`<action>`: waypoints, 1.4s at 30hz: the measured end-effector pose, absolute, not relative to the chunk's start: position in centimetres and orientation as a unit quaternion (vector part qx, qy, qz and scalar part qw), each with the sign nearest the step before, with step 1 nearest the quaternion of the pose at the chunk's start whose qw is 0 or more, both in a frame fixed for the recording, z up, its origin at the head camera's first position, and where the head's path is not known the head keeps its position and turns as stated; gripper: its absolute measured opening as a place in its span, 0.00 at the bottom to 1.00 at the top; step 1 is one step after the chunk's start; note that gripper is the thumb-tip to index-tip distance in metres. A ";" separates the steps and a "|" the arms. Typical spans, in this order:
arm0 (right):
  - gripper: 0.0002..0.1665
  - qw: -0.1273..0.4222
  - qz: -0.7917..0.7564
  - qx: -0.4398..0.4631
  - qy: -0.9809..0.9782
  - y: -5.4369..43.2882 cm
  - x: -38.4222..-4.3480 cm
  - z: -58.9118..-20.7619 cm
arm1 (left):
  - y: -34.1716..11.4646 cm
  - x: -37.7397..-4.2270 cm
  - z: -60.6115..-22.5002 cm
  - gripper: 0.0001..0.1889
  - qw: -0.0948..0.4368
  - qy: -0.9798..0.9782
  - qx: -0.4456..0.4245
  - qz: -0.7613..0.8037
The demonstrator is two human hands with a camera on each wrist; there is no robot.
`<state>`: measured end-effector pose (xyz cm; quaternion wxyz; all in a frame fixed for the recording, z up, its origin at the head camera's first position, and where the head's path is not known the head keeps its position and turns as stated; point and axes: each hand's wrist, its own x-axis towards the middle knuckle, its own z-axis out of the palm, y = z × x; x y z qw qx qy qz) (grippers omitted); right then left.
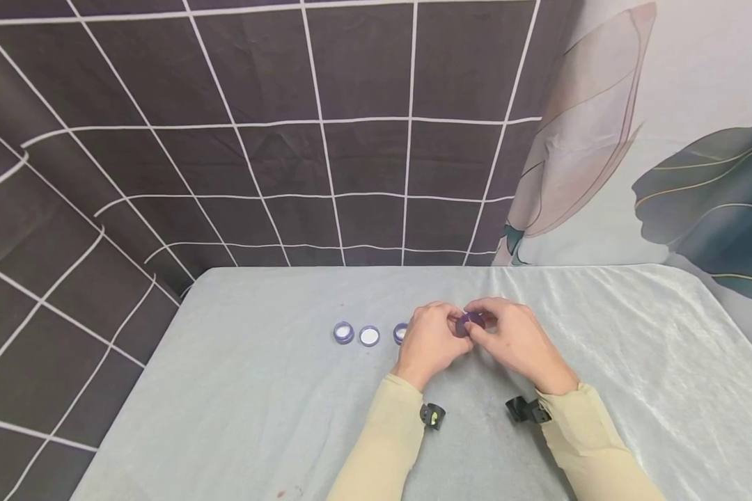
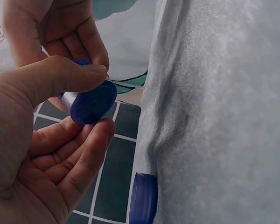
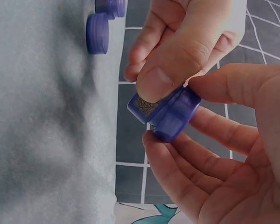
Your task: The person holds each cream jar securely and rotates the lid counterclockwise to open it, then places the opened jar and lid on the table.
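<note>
Above the cloth, both hands hold one small purple screw-top jar (image 1: 470,324) between them. My left hand (image 1: 429,341) pinches its body with thumb and fingertips; the flat round end (image 2: 94,105) shows in the left wrist view. On the opposite end, the fingertips of my right hand (image 1: 521,339) grip the wide purple lid (image 3: 177,115). A patch of brown speckled material (image 3: 145,106) shows at the jar's side, beside the left thumb. Lid and body sit against each other with a thin line between them; whether they are screwed tight I cannot tell.
Left of the hands, small purple round containers with whitish tops stand in a row: one at the left end (image 1: 343,332), a middle one (image 1: 370,336), and another (image 1: 400,333) partly behind the left hand. A pale grey cloth (image 1: 257,396) covers the table, against a dark grid-patterned curtain (image 1: 363,160).
</note>
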<state>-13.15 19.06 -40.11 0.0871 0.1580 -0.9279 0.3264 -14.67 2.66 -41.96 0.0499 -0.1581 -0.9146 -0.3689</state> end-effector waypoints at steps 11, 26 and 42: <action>0.12 0.085 0.328 0.167 -0.926 19.1 -13.1 -40.1 | 2.6 -14.7 -42.1 0.14 0.049 -0.915 -0.158 -0.368; 0.14 0.084 0.330 0.180 -0.923 19.2 -13.1 -40.0 | 2.7 -14.7 -42.2 0.15 0.053 -0.914 -0.161 -0.369; 0.15 0.097 0.333 0.208 -0.914 19.6 -13.3 -40.2 | 2.6 -14.6 -42.0 0.15 0.050 -0.913 -0.162 -0.372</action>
